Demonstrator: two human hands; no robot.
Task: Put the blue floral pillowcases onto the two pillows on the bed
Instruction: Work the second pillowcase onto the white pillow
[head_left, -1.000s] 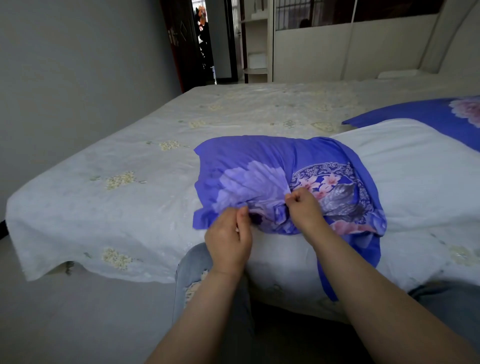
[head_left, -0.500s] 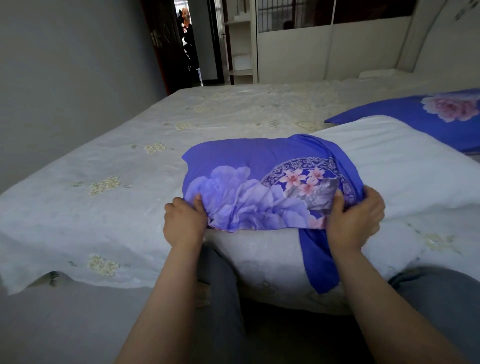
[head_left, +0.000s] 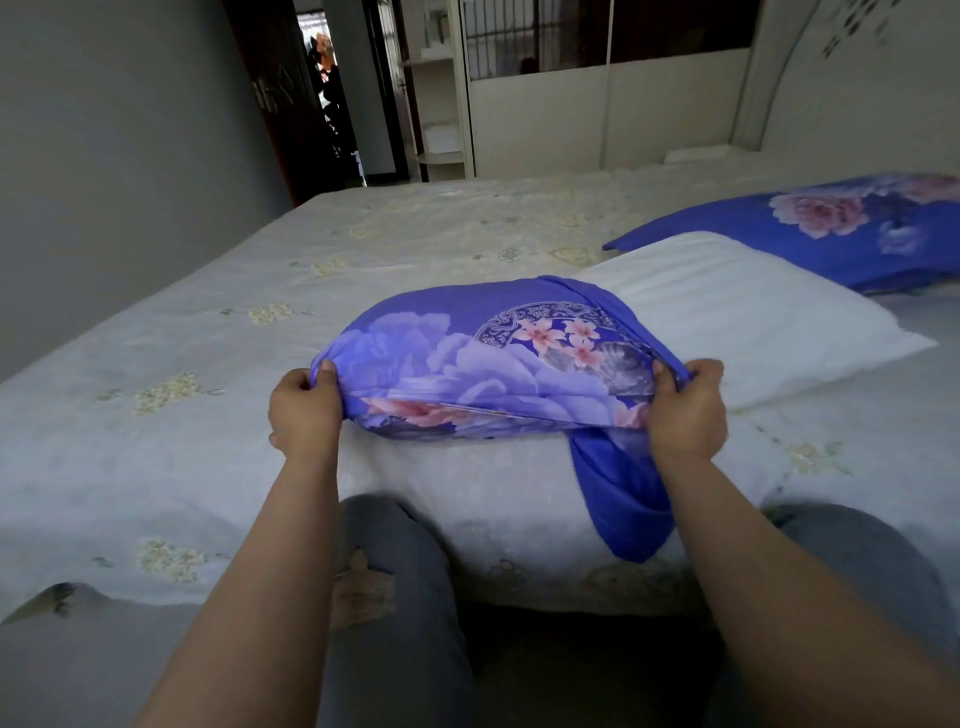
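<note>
A white pillow lies across the bed's near edge, its near end inside a blue floral pillowcase. My left hand grips the case's left corner. My right hand grips the bunched rim of the case on the right. A loose blue flap of the case hangs down over the mattress edge below my right hand. Most of the pillow's far part is bare white. A second pillow in a blue floral case lies at the far right by the headboard.
The bed wears a pale sheet with small flower patches; its near edge is against my knees. A grey wall runs along the left. An open doorway and a white wardrobe stand behind the bed.
My hands moved apart from the middle of the case to its two sides. The case is now stretched wider over the pillow's end, and the end is lifted slightly.
</note>
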